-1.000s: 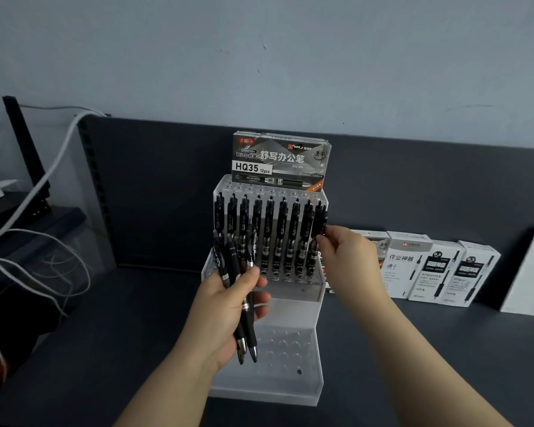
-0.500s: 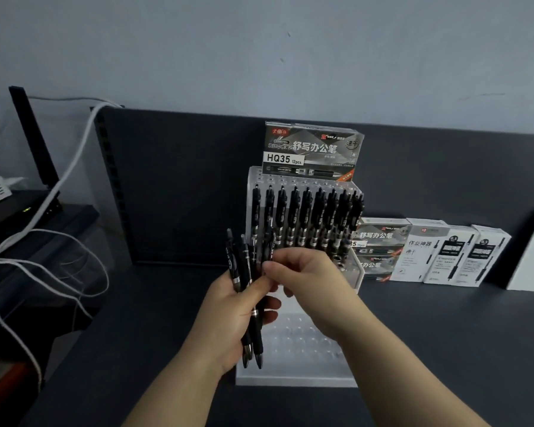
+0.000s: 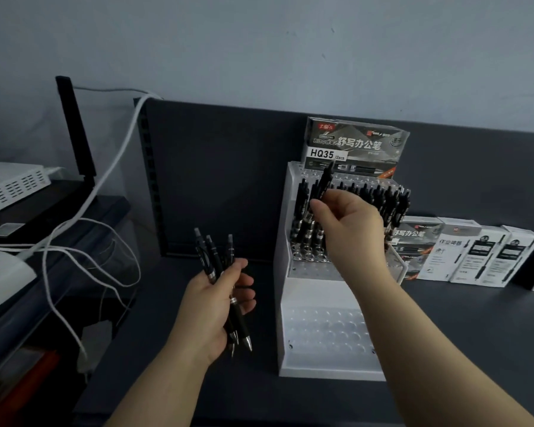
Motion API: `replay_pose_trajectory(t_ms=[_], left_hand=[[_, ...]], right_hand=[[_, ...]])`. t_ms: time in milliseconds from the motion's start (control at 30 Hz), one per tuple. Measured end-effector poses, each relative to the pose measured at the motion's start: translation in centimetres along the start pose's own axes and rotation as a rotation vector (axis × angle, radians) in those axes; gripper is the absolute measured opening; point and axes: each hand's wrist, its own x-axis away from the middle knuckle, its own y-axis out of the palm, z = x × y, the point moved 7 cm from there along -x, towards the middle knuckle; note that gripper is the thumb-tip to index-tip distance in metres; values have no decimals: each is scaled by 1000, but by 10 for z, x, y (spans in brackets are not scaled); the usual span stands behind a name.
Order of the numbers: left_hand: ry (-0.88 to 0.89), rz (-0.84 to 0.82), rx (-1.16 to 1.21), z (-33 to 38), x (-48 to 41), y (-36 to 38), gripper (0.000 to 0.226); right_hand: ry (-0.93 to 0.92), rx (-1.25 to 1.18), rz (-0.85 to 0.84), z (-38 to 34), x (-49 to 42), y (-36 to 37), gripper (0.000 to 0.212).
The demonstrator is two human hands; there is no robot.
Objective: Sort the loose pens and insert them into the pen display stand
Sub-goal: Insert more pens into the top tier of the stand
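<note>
Right hand [image 3: 350,224] pinching one pen [image 3: 325,183] before stand [image 3: 321,359]; left hand [image 3: 211,306] around pens [image 3: 216,266]

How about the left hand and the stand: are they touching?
Apart. The head view shows a strip of dark tabletop between the left hand, which grips a bunch of pens, and the stand.

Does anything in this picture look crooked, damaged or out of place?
Nothing looks damaged or spilled. Only the pen pinched by the right hand is tilted, unlike the upright pens standing in the display stand.
</note>
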Motion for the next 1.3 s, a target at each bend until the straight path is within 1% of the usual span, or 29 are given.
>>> replay_pose_trajectory(t_ms=[100,200,400,500,567,667,700,767,800,833,867,1033,1167,1300], left_hand=[[5,-28,-2,1,-2,-1,14],[4,-62,-2,2,-1,0,15],[-20,-94,8,1,-1,5,16],[-24,-111,0,1,-1,8,17],[-31,-123,18,0,-1,11,18],[-54,-136,63,-3,-2,14,20],[-60,-142,76,-5,-3,15,21],[-62,-159,89,-6,-3,18,24],[-61,-170,88,-6,-3,20,25],[-61,-185,87,-6,-1,22,26],[-61,-204,91,-6,0,25,26],[-74,-278,101,-5,5,33,33],[-66,-260,100,-7,4,31,34],[-42,-249,81,-7,4,31,30]], right_hand=[[-11,149,-18,6,3,9,30],[-27,290,-72,11,6,20,23],[-79,436,-102,16,12,28,25],[-87,448,-109,17,14,28,26],[-72,415,-100,19,18,26,22],[-77,270,-64,14,33,20,12],[-60,211,-105,12,40,22,9],[14,82,-311,10,57,37,4],[53,16,-426,9,66,46,4],[83,-34,-504,10,73,53,7],[108,-70,-540,11,77,56,8],[266,-264,-621,20,80,57,5],[264,-261,-624,22,82,56,14],[270,-305,-635,19,85,58,3]])
